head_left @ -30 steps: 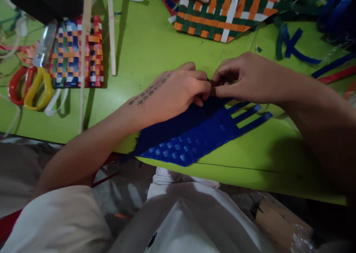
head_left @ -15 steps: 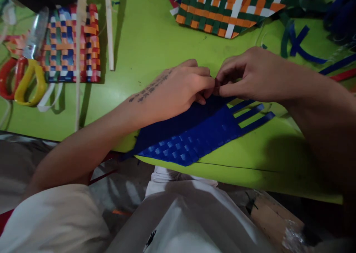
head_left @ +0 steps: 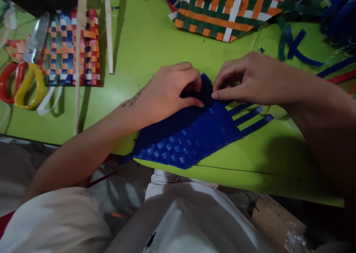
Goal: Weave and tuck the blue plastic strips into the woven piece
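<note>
A dark blue woven mat (head_left: 189,138) lies at the table's front edge, with loose strip ends (head_left: 250,115) sticking out on its right. My left hand (head_left: 178,88) rests over the mat's upper part, fingers curled and thumb apart from them. No separate strip shows between them. At the mat's upper right edge, my right hand (head_left: 239,80) is closed in a pinch. Its thumb and index finger meet at the blue weave; whether they grip a single strip there is hidden.
Scissors (head_left: 33,60) with red and yellow handles lie at the left beside a multicoloured woven piece (head_left: 66,49). Two pale sticks (head_left: 109,34) stretch across the green table (head_left: 144,34). An orange, green and white woven piece (head_left: 217,19) lies at the back; loose strips (head_left: 297,45) lie at right.
My left hand has drawn back leftward from my right hand, and its thumb and fingers have parted. A blue corner of the mat now shows between the hands. My right hand stays nearly in place.
</note>
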A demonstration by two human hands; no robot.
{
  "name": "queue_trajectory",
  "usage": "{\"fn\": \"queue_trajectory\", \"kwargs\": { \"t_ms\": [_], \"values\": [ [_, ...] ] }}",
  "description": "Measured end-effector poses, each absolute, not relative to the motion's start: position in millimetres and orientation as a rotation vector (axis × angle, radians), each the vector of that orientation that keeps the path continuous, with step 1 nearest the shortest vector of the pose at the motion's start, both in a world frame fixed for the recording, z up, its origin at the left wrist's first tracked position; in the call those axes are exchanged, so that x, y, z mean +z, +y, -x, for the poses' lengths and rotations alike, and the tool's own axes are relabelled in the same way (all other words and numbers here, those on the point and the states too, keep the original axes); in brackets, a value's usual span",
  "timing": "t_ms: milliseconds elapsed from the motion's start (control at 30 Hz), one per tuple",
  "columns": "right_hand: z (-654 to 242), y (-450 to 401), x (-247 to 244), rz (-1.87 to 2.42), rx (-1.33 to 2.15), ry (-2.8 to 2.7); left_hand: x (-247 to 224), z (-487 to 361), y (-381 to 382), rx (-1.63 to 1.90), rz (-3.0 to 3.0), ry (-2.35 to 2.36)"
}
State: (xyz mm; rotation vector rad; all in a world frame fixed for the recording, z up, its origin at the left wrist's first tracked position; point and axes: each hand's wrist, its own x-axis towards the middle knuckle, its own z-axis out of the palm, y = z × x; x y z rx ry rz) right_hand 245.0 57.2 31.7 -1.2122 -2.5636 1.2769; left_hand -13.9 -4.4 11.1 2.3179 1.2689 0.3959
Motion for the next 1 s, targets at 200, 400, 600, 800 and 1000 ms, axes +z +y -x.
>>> {"fn": "queue_trajectory", "kwargs": {
  "t_ms": [200,400,600,800,1000],
  "values": [
    [-244.1,54.8,32.0,1.281,1.273,-2.542,10.7,19.2,-5.5,0.419,-2.346,1.142],
    [-244.8,53.4,29.6,1.344,1.274,-2.491,14.1,15.8,-8.7,0.393,-2.331,1.137],
    [-243.8,53.4,28.6,1.342,1.309,-2.473,13.7,13.9,-8.4,0.36,-2.339,1.139],
    [-244.5,54.0,29.2,1.34,1.381,-2.439,13.1,12.4,-8.2,0.375,-2.341,1.143],
    [-244.6,53.8,28.2,1.386,1.346,-2.461,12.8,12.0,-8.5,0.383,-2.35,1.141]
  ]
}}
